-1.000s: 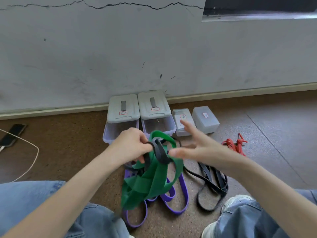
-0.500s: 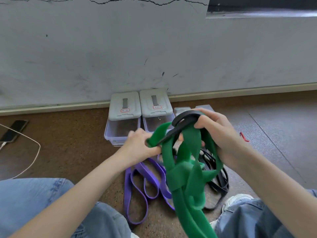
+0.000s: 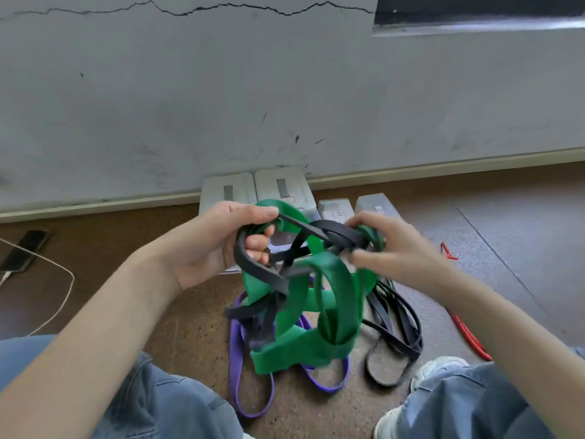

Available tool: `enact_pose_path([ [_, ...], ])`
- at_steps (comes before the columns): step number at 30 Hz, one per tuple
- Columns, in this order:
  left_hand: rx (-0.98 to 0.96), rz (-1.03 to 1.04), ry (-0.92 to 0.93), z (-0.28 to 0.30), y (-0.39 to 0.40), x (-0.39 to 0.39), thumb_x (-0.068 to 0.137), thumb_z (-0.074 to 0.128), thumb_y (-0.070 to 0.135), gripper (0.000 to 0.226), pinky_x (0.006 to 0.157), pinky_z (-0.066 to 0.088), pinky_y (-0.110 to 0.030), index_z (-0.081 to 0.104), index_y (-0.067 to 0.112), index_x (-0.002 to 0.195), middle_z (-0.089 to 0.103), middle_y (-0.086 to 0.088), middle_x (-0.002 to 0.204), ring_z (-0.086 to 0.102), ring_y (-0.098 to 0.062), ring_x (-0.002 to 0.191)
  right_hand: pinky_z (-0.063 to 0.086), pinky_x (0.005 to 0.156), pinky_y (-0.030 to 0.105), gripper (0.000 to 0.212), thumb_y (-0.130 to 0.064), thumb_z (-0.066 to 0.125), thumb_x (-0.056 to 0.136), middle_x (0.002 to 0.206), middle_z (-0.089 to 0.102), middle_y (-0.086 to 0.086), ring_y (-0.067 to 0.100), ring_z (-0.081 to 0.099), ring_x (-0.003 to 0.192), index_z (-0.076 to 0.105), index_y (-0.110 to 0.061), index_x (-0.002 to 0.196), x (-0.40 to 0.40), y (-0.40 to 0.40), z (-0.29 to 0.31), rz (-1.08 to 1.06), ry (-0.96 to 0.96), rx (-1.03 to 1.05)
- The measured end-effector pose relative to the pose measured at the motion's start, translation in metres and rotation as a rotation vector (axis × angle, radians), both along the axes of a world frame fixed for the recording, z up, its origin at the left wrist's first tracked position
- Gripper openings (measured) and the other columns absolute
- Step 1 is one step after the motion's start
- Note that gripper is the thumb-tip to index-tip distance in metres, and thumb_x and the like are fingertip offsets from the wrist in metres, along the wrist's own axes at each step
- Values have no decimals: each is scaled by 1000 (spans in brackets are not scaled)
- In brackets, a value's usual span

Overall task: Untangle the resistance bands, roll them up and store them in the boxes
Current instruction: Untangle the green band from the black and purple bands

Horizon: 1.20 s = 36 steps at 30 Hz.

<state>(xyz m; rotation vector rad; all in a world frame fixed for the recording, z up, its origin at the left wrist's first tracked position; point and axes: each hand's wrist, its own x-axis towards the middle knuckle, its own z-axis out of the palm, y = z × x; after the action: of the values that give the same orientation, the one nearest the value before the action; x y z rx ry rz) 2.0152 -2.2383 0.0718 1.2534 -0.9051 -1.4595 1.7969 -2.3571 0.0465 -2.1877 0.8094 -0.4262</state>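
Left hand curled round black band, blurry right hand pinching green band, box label writing too small to read

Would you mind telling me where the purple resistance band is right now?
In the head view the purple band lies on the floor between the person's knees, under the held green band, with the loose black bands to its right.

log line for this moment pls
step: untangling | left hand: grips black band | right hand: grips green band | boxes: behind
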Motion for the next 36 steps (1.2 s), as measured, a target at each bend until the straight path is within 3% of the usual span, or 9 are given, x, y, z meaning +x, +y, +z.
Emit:
enact_pose_path([
  [3, 39, 27, 75, -5, -3, -14, 74, 70, 33, 24, 52, 49, -17, 67, 18, 56, 46, 7, 47, 43, -7, 40, 35, 85, 4, 49, -32, 72, 78, 128, 46, -18, -4, 46, 114, 50, -32, 123, 1, 7, -11, 160, 73, 209],
  [7, 98, 66, 220, -3, -9, -26, 74, 66, 28, 22, 49, 47, -17, 62, 15, 56, 43, 8, 44, 39, -5, 34, 35, 93, 8, 70, -40, 75, 73, 132, 43, -17, -7, 41, 118, 37, -35, 132, 15, 29, -29, 188, 5, 93],
  [14, 137, 130, 634, 12, -11, -22, 76, 57, 24, 24, 41, 42, -16, 55, 8, 59, 38, 8, 41, 36, -4, 29, 34, 95, 14, 44, -25, 73, 79, 126, 43, -5, 9, 42, 116, 57, -16, 119, 28, 58, -40, 339, -120, -107],
  [17, 160, 124, 460, 8, -8, -22, 75, 61, 32, 26, 45, 45, -17, 54, 9, 67, 43, 6, 44, 39, -6, 33, 39, 92, 26, 14, -18, 68, 84, 113, 49, -11, 20, 48, 107, 65, -9, 94, 28, 57, -37, 249, -170, -42],
  [23, 330, -93, -511, -5, -2, -7, 80, 60, 52, 40, 47, 44, -15, 64, 13, 74, 59, 6, 55, 52, -6, 45, 46, 69, 55, 11, -6, 50, 92, 65, 66, 10, 43, 57, 66, 56, 0, 85, 18, 39, -24, 25, -289, 341],
  [27, 367, -165, -1199, -24, 0, 0, 77, 58, 63, 66, 82, 48, -26, 49, 18, 124, 59, 0, 116, 57, -13, 104, 46, 62, 39, 15, -6, 48, 94, 49, 56, 2, 20, 54, 52, 52, -3, 80, 16, 33, -21, -78, -353, 406],
  [29, 294, -80, -1086, -25, 1, 5, 71, 62, 66, 74, 95, 43, -31, 41, 27, 131, 50, 2, 132, 49, -14, 119, 49, 62, 34, 14, -6, 47, 95, 49, 55, 2, 21, 54, 51, 51, -1, 82, 16, 32, -17, -79, -395, 440],
  [32, 152, -242, -676, -29, 3, -11, 66, 68, 67, 52, 92, 43, -18, 55, 45, 111, 57, 24, 117, 52, 10, 109, 48, 52, 28, 12, -10, 46, 96, 53, 56, 3, 20, 55, 49, 50, -2, 88, 18, 34, -12, -8, -460, 510],
  [36, -76, -317, -735, -54, -6, -32, 76, 60, 53, 37, 99, 37, -14, 60, 37, 110, 51, 25, 116, 43, 13, 114, 44, 48, 21, 10, -12, 47, 95, 55, 51, 2, 16, 48, 46, 50, -8, 86, 18, 28, -5, 35, -668, 707],
])
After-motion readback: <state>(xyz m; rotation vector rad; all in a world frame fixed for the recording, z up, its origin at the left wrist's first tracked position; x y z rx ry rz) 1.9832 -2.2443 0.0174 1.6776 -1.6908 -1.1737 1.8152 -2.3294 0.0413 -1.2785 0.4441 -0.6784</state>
